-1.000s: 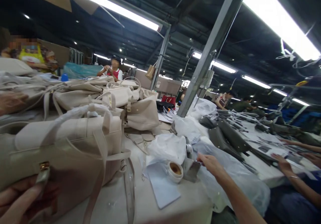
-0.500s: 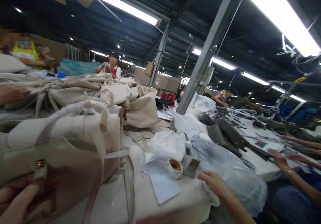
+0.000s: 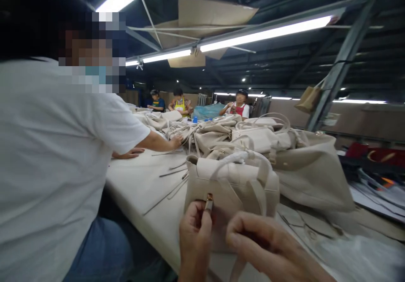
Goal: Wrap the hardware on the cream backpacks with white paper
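Note:
A beige handbag [image 3: 234,181] stands on the table's near part, its handles wrapped in clear film. My left hand [image 3: 196,231] pinches a short beige strap tab [image 3: 208,204] below a small gold buckle [image 3: 209,196] on the bag's front. Just right of it, my right hand [image 3: 262,242] is closed in front of the bag's lower side, thumb against the curled fingers. Whatever may be between those fingertips is too small to make out.
At the left a person in a white shirt [image 3: 53,155] reaches over the white table [image 3: 133,185]. Piled beige bags [image 3: 313,164] lie behind the handbag. Clear plastic [image 3: 363,252] is at the lower right. Other people stand farther back.
The view has swung left, bringing the person in white into sight. My right hand has come from beside the round tape roll to the handbag. My left hand still holds the tab.

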